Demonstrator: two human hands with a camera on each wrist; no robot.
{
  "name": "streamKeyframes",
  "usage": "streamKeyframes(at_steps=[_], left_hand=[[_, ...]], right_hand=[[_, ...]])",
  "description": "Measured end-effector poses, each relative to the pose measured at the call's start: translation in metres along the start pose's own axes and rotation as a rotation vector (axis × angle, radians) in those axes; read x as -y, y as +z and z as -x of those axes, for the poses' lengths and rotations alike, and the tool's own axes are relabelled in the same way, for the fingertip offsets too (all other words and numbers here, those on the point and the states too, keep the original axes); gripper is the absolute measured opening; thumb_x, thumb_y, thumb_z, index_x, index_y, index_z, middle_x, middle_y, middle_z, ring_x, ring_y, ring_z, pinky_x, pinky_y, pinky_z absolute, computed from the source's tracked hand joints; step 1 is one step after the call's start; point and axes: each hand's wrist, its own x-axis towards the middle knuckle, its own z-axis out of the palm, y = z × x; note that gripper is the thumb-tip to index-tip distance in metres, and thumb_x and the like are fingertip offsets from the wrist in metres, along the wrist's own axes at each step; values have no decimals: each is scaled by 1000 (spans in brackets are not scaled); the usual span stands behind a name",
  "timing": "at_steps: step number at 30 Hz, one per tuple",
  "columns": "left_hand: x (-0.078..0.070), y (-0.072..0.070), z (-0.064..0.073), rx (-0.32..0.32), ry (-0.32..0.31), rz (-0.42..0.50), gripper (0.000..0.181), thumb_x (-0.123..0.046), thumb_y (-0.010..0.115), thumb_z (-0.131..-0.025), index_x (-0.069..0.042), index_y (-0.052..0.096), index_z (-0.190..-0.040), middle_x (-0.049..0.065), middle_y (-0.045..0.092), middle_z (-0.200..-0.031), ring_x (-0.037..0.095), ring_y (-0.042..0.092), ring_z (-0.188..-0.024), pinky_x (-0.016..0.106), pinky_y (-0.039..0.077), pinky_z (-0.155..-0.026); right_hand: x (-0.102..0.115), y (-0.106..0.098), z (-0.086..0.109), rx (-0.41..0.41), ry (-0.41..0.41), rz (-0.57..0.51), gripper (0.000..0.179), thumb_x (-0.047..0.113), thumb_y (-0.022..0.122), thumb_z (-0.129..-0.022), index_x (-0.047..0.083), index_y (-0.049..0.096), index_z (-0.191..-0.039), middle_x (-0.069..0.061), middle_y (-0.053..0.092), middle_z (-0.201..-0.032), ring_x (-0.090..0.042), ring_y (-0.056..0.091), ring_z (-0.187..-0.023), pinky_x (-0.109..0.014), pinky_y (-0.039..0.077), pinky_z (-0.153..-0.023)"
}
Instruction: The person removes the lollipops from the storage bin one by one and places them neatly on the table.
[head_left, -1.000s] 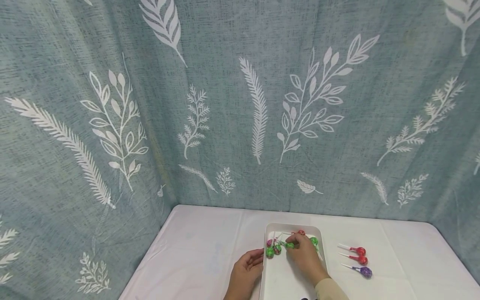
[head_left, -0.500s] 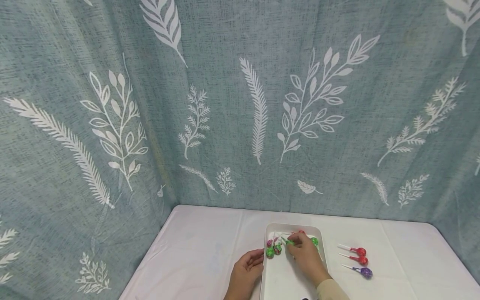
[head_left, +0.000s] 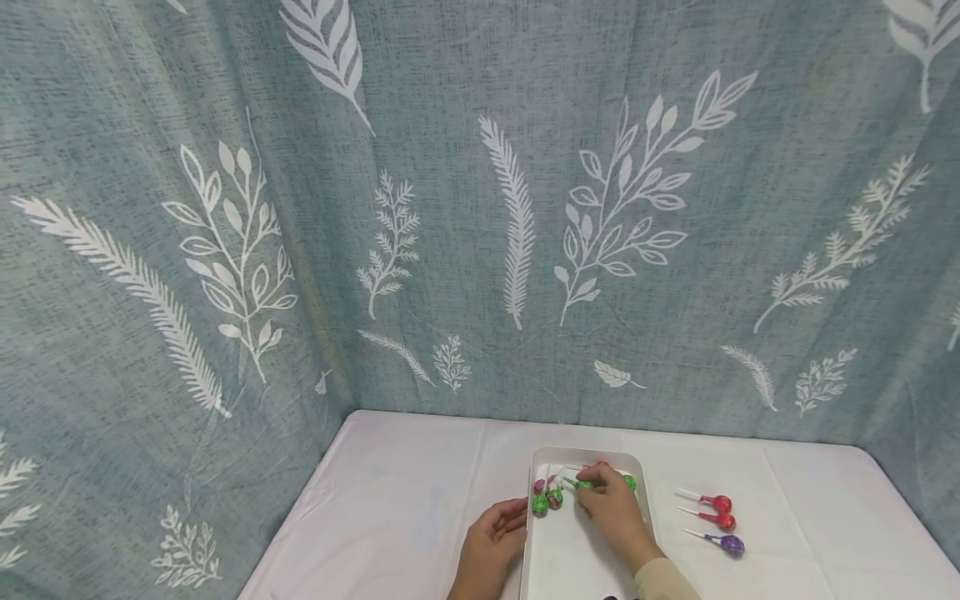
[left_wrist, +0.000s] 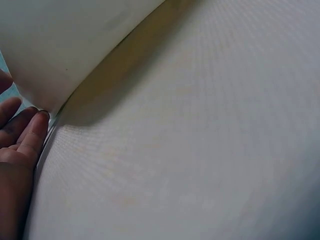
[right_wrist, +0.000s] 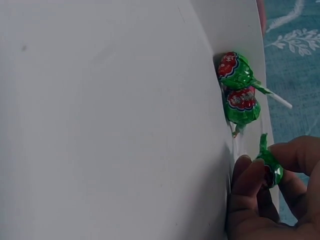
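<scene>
My right hand (head_left: pixel 613 510) pinches a green-wrapped lollipop (right_wrist: pixel 273 172) between thumb and fingers, over the far part of a white tray (head_left: pixel 564 554). Beside the fingers in the right wrist view lie two lollipops in green and red wrappers: an upper lollipop (right_wrist: pixel 236 71) with its white stick showing, and a lower lollipop (right_wrist: pixel 243 107). A small pink lollipop (head_left: pixel 539 486) sits by the tray's left wall. My left hand (head_left: pixel 491 542) rests against the outside of that wall, its fingers loosely bent and fingertips at the tray's side.
Inside the tray, a red lollipop (head_left: pixel 602 464) by the far wall and another green lollipop (head_left: pixel 629 482) at the right are partly hidden by my hand. On the white tablecloth (head_left: pixel 420 500), right of the tray, lie two red lollipops (head_left: pixel 722 503) and a purple lollipop (head_left: pixel 732 546). A patterned curtain (head_left: pixel 450 250) hangs behind.
My right hand has shifted slightly to the right with the green lollipop, whose head now sits a little farther from the others. The left hand and tray have stayed put.
</scene>
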Motion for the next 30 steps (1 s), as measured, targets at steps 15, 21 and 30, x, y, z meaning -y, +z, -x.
streamKeyframes(at_steps=[15,21,30], left_hand=[[2,2,-3,-10,-4,3,42,-6,69,-96,3,68,-138,15,72,-134,31,68,-127,26,56,-100],[6,1,-3,-10,-4,5,42,-4,70,-96,4,68,-137,15,72,-133,31,68,-126,26,57,-99],[7,-1,-6,-17,6,-37,40,-7,70,-97,1,69,-136,11,73,-130,29,69,-125,27,57,-99]], right_hand=[[9,-3,0,-25,-47,17,20,1,71,-96,-4,72,-115,-10,69,-108,-18,66,-84,-29,59,-68],[16,-7,3,-43,-53,10,22,3,70,-98,-5,71,-119,-11,69,-110,-19,66,-87,-29,61,-71],[20,-16,5,-43,-45,-16,22,5,71,-100,-5,71,-120,-12,68,-112,-20,68,-90,-30,62,-75]])
